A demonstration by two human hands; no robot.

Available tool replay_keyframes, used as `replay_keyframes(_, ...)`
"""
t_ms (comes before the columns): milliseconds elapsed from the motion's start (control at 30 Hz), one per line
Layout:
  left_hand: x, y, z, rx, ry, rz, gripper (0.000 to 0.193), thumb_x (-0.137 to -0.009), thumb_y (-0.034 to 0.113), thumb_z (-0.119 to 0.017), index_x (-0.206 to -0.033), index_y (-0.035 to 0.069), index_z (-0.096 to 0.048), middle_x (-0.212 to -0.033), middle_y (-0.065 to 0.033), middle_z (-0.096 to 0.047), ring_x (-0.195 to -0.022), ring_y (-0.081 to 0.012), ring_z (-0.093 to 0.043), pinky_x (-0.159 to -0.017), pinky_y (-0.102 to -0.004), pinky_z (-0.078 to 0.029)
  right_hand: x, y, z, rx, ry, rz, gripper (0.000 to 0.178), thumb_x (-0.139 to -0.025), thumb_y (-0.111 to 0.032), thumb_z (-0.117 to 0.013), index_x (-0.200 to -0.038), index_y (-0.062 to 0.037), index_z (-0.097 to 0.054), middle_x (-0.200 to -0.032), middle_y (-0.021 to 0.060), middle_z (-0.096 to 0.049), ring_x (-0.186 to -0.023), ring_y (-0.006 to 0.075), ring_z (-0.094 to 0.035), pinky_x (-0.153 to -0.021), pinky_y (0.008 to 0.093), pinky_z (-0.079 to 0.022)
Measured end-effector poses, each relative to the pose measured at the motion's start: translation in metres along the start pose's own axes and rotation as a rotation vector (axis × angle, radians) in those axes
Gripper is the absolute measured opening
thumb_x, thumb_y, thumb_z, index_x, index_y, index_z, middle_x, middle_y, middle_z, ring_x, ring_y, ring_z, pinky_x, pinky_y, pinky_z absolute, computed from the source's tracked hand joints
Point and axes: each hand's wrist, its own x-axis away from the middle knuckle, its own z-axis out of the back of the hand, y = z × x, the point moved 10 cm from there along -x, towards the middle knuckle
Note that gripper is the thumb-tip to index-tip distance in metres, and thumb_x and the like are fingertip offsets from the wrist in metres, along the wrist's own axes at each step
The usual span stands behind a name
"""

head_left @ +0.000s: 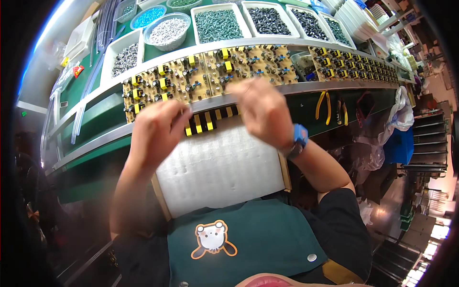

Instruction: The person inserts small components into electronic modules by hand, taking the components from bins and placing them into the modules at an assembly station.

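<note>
My left hand (160, 129) is at the near edge of the circuit board panel (184, 71), its fingers curled in with the thumb beside them. My right hand (263, 110) hangs over the rail (215, 102) in front of a second board panel (241, 60), fingers bent together and slightly blurred. Whatever either hand may pinch is too small or hidden to make out. Both panels are tan, with yellow blocks and small upright components. Between my hands, a row of yellow and black parts (200, 124) stands at the far end of a white foam sheet (220, 167).
Behind the rail stand white trays of green parts (217, 26) and dark parts (267, 21), plus a tub of pale grey parts (167, 32). More boards (351, 63) continue right. Yellow-handled pliers (323, 107) and cutters (342, 112) lie right of my right hand, near clear plastic bags (400, 112).
</note>
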Motion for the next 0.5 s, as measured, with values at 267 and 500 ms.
replay_keyframes(267,0.055,0.013,-0.034,-0.097,0.019,0.029,0.022,-0.089,0.001,-0.07,-0.11,0.004,-0.067,-0.107,-0.0125,-0.066,-0.087,-0.0324,-0.064,-0.08,-0.0403,-0.054,0.041,-0.056,-0.067,0.035,-0.387,0.133,0.029,-0.09,-0.004,-0.067,-0.119,-0.007,-0.07,-0.112,0.0118,-0.059,-0.084,0.0264,-0.059,-0.073,0.0358,-0.053)
replay_keyframes(500,0.053,0.01,-0.034,-0.086,0.014,-0.109,0.029,-0.087,0.0,-0.071,-0.115,0.005,-0.068,-0.112,-0.0131,-0.066,-0.093,-0.0322,-0.063,-0.082,-0.0396,-0.055,0.038,-0.057,-0.067,0.033,-0.322,0.112,0.024,-0.093,-0.007,-0.065,-0.117,-0.0065,-0.064,-0.107,0.0101,-0.056,-0.081,0.0256,-0.058,-0.072,0.0362,-0.053)
